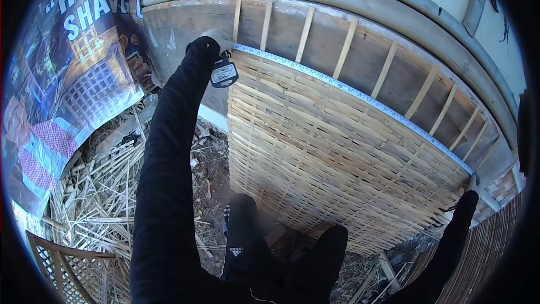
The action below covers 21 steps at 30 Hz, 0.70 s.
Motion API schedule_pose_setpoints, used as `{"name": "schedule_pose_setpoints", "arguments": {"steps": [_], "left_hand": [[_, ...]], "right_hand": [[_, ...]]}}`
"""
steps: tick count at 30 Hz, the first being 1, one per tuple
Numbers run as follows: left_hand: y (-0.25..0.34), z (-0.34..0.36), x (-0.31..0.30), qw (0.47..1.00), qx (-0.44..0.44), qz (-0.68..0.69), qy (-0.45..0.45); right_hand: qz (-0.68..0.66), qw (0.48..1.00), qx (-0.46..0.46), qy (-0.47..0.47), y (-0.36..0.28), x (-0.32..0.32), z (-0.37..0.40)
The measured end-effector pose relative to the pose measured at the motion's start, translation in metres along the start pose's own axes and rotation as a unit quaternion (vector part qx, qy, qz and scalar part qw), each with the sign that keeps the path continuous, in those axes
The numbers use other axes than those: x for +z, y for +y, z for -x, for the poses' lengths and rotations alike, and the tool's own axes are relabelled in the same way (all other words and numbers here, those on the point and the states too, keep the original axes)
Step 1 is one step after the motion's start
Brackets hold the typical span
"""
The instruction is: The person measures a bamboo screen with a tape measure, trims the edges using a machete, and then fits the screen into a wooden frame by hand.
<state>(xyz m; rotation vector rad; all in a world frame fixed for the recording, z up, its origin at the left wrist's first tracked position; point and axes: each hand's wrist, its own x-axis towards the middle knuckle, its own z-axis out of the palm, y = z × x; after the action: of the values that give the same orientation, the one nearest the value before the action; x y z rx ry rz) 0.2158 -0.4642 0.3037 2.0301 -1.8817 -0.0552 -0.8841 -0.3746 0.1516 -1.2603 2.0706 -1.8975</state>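
A woven bamboo panel leans upright in front of me. A measuring tape is stretched along its top edge from corner to corner. My left hand, in a pale glove with a black sleeve, holds the tape at the panel's upper left corner, and the tape case hangs just below it. My right hand holds the tape's other end at the panel's upper right corner; only a little of it shows past the black sleeve.
Behind the panel stands a wooden wall with thin upright slats. A printed banner hangs at the left. Loose bamboo strips litter the ground, with a lattice piece at lower left. My knees in black trousers are below.
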Motion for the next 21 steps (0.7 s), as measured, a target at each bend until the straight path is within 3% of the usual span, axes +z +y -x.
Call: {"name": "schedule_pose_setpoints", "arguments": {"steps": [3,6,7,9,10,13,17,21], "left_hand": [[-0.001,-0.006,0.003,1.000,-0.004,-0.012,0.002],[-0.005,-0.010,0.010,0.999,-0.026,0.039,0.025],[-0.010,-0.007,0.014,0.998,-0.032,0.044,0.025],[-0.017,-0.014,0.020,0.999,-0.003,0.039,0.034],[-0.016,-0.010,0.017,0.999,0.002,0.044,0.031],[-0.021,-0.012,0.020,0.997,0.007,0.063,0.043],[-0.025,-0.020,0.021,0.995,0.006,0.089,0.044],[-0.024,-0.012,0.016,0.996,0.033,0.077,0.031]], "right_hand": [[-0.023,0.998,0.057,-0.008,0.003,-0.003,-0.007],[-0.009,1.000,0.016,0.008,0.046,-0.012,-0.045],[-0.006,1.000,0.011,0.003,0.028,-0.014,-0.037],[-0.004,0.992,0.115,-0.041,-0.009,-0.013,-0.010],[0.026,0.999,0.035,0.001,0.053,-0.028,-0.064],[0.004,0.996,0.086,-0.008,0.003,-0.015,-0.020],[-0.016,0.998,0.046,0.049,-0.022,0.010,0.000],[0.032,0.998,0.009,0.048,0.011,-0.001,-0.022]]}}
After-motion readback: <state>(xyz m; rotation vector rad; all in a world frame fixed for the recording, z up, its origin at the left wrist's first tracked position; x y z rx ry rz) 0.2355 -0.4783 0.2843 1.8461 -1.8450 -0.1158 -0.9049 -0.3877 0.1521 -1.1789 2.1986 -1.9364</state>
